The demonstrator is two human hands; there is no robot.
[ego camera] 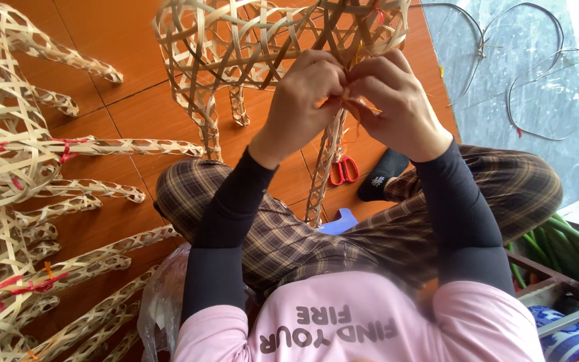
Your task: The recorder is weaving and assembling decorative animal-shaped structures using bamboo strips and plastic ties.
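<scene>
Pink shirt (pixel 363 322) lies nearest. Both my left hand (pixel 301 95) and right hand (pixel 397 100) pinch a thin strip at the woven bamboo frame (pixel 269 33), held above my lap.

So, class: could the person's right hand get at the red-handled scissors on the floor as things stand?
Probably yes. The right hand is busy at the woven bamboo frame, but the scissors lie uncovered on the floor just below it.

the person wears a pink short-sleeved shirt (pixel 363 322) with dark printed lettering across the chest, over tight black sleeves (pixel 226 234) that run down to the wrists. the trousers (pixel 289 234) are a brown and dark plaid check, and one foot shows a black sock (pixel 384 173) with a small flower mark.
</scene>
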